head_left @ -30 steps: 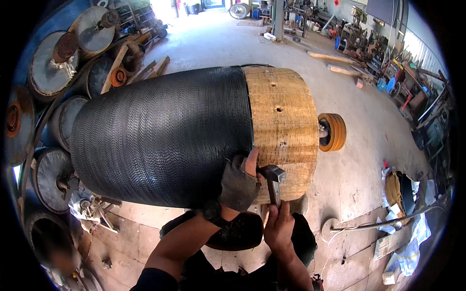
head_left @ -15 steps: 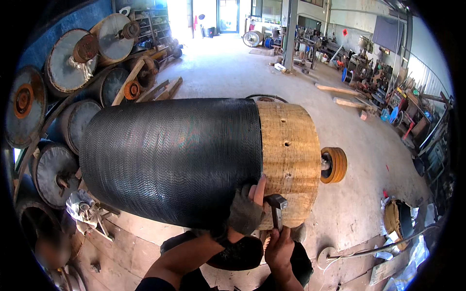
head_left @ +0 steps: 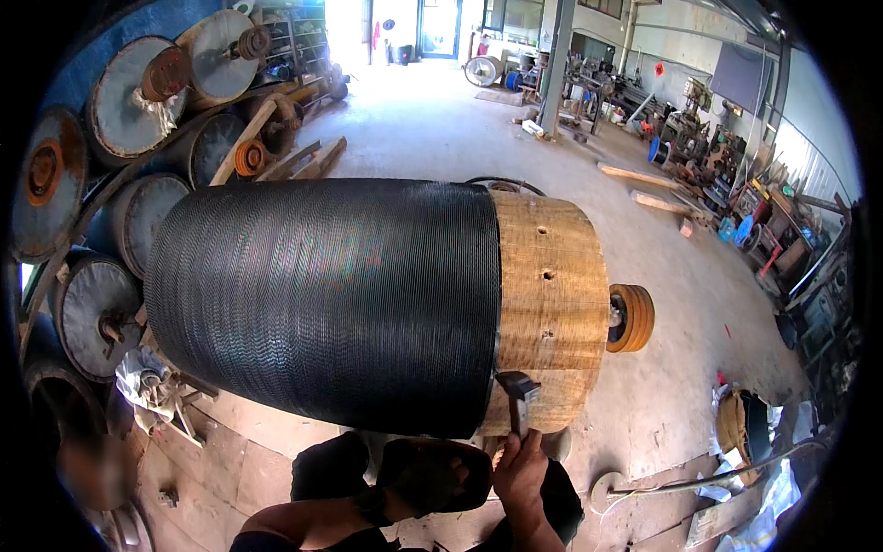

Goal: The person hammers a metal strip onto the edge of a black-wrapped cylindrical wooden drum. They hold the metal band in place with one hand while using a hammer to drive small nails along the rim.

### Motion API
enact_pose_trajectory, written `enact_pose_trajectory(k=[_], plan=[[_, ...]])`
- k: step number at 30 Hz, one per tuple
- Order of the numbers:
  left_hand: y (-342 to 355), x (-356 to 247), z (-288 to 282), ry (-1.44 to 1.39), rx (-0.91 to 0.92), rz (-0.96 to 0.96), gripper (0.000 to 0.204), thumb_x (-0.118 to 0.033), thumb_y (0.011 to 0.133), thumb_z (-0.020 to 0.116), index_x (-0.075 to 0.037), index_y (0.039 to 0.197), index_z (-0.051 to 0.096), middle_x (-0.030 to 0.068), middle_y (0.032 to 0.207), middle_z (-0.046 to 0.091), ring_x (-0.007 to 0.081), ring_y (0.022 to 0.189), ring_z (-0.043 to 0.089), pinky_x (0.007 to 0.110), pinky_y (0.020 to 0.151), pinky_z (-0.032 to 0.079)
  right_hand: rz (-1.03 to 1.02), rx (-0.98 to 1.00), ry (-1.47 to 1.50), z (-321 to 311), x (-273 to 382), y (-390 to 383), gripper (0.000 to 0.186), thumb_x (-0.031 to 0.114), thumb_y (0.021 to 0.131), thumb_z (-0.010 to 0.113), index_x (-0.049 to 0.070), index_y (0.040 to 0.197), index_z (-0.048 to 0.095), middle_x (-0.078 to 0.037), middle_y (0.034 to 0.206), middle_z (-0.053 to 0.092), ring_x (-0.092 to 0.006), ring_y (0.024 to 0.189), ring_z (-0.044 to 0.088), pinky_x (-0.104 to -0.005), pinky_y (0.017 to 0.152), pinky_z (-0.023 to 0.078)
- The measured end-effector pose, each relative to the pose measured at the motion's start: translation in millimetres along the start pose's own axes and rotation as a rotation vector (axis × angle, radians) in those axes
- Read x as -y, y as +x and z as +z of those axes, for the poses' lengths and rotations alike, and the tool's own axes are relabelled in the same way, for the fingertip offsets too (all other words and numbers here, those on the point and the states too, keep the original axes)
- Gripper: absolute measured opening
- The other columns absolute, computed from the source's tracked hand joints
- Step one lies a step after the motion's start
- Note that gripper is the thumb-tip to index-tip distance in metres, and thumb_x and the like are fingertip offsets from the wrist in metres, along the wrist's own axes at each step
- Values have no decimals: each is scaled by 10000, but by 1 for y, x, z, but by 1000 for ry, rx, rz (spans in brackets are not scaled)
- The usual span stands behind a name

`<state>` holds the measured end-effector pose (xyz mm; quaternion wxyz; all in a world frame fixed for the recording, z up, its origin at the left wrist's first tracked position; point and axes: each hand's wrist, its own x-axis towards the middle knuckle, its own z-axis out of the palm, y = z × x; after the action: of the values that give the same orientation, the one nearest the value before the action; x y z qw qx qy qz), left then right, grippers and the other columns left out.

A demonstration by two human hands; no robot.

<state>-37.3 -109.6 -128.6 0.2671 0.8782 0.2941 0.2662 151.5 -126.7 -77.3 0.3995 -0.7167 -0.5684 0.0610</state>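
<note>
A large wooden drum lies on its side before me, its left part covered by tightly packed black ridged winding. My right hand is closed round the handle of a hammer. The hammer's head is up, in front of the bare wood near the winding's right edge. My left hand, in a dark glove with bare fingertips, is below the drum over a dark rounded container. Its fingers blend into the dark, so I cannot make out what they hold, if anything.
An orange grooved pulley sticks out from the drum's right end. Metal-ended rollers are stacked at the left. Timber pieces lie on the floor at the right. A rod with a round base and plastic scraps lie at the lower right.
My left hand has dropped from the winding's right edge to the dark container below the drum. The hammer, still in my right hand, has shifted slightly left and down.
</note>
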Motion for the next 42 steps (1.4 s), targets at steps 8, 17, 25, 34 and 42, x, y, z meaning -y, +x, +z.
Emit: enact_pose_trajectory(k=[8,17,25,34,42], plan=[[8,-22,-11,197,6,90,266,-230,872,698,-1,1002,661,167,969,664,318,929,643,448,827,534,-47,-80,-8,4,3,0,205,165,1018,448,-18,932,482,-165,571,519,-301,459,540,-394,451,411],[5,-24,-11,204,-20,108,280,-236,868,695,5,1001,647,172,966,648,323,923,635,456,825,530,-78,-107,50,5,4,2,239,188,1024,480,-22,912,509,-180,591,495,-293,482,504,-401,462,381],[2,-26,-15,205,-55,123,293,-241,864,693,10,1001,634,177,963,633,327,918,628,464,824,527,-97,-119,58,-1,4,-4,250,152,1019,501,-65,1141,508,-231,759,654,-420,638,676,-426,537,511],[8,-23,-19,228,-81,107,307,-247,860,691,16,1001,620,182,960,616,332,912,620,472,822,523,-102,-245,130,-1,18,-2,265,226,1027,477,-35,1029,527,-223,681,577,-431,561,541,-445,516,439],[10,-15,-11,465,-164,148,380,-278,833,716,17,1039,593,189,983,588,332,915,604,483,818,509,-134,-307,511,-19,37,-9,321,251,1057,365,5,871,452,-38,627,461,-134,549,481,-269,463,342]])
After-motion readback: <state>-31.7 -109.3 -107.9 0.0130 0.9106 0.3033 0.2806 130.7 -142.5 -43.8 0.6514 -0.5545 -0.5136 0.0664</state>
